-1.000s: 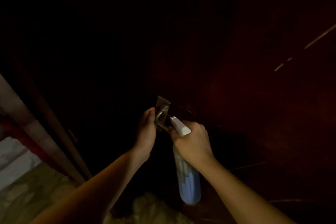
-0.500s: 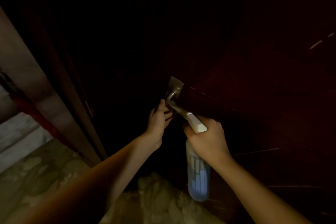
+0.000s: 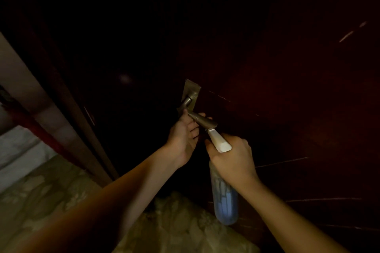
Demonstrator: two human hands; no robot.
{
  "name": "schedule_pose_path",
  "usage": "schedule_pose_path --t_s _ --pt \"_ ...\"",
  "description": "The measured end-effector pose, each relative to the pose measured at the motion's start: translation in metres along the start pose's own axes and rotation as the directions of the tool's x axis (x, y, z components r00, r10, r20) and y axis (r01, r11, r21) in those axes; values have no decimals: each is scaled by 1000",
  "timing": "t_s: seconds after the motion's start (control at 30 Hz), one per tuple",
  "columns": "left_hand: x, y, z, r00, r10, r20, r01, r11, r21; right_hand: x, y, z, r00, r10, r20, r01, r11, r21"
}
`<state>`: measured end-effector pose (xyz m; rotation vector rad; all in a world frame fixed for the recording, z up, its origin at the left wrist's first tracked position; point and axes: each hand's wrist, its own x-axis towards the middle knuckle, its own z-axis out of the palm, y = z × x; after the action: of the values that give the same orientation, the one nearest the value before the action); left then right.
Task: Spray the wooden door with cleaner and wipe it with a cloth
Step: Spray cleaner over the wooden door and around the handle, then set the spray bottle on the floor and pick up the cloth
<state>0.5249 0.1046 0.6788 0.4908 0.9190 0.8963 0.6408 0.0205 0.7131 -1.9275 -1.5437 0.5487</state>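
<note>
Pale patterned stone floor lies nearest, at the bottom. Right hand is clenched round the neck of a translucent blue plastic spray bottle. The bottle body hangs down and its white nozzle head points up, nearly touching the handle. Left hand is just beside it, fingers curled round the grey metal lever handle. The handle sits on a rectangular metal backplate at the edge of the dark reddish-brown wooden door, dim, filling the far right.
</note>
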Motion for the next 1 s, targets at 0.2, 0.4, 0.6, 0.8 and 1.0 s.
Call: schedule_pose_path --t_s 0.2,0.4,0.6,0.8,1.0 --pt "-7 -4 -14 999 4 -40 -6 999 -34 -15 9 8 1000 -14 -6 15 984 180" --pt "-44 -32 -67 997 61 -36 -51 973 226 -50 28 66 991 -131 20 120 949 293" --pt "-90 -98 -180 990 94 102 -130 888 441 -89 33 152 978 -164 125 106 921 376" --pt "-111 -149 -274 965 212 152 -247 560 791 -126 13 237 963 -58 262 -119 783 610" --pt "-119 -170 -366 952 306 -13 -176 582 794 -151 1 323 863 -63 502 -191 878 438"
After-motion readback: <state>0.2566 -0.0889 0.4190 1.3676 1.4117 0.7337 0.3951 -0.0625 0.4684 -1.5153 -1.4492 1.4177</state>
